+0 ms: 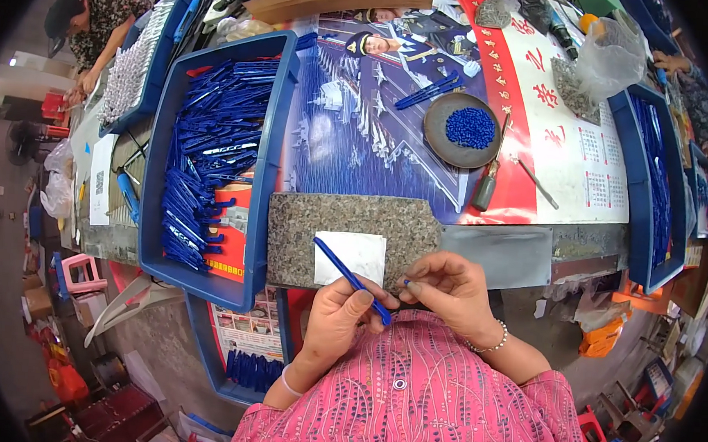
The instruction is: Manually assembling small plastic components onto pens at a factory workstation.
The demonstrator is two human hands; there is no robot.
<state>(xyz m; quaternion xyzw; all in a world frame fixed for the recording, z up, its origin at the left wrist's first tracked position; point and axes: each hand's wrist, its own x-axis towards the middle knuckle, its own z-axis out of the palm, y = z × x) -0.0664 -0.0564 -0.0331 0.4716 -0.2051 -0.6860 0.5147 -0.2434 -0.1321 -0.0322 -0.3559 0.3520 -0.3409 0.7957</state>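
Between the thumb and fingers of my left hand (335, 314) lies a long, slim blue plastic piece (336, 260), tilted with its far end up to the left. My right hand (454, 292) is just to the right, thumb and forefinger pinched on a tiny blue piece (405, 283); its exact shape is too small to tell. Both hands are over the near edge of a speckled stone slab (305, 218), where a white paper pad (372, 255) lies. Beyond the slab, a round dark dish (435, 136) contains many small blue pellets (469, 128).
A blue tray (268, 157) of long blue pieces stands on the left; another blue tray (654, 275) is at the right. A screwdriver (484, 189) and a metal rod (539, 183) lie beside the dish. Below the left tray sits a lower tray (202, 334). Another person (109, 23) works far left.
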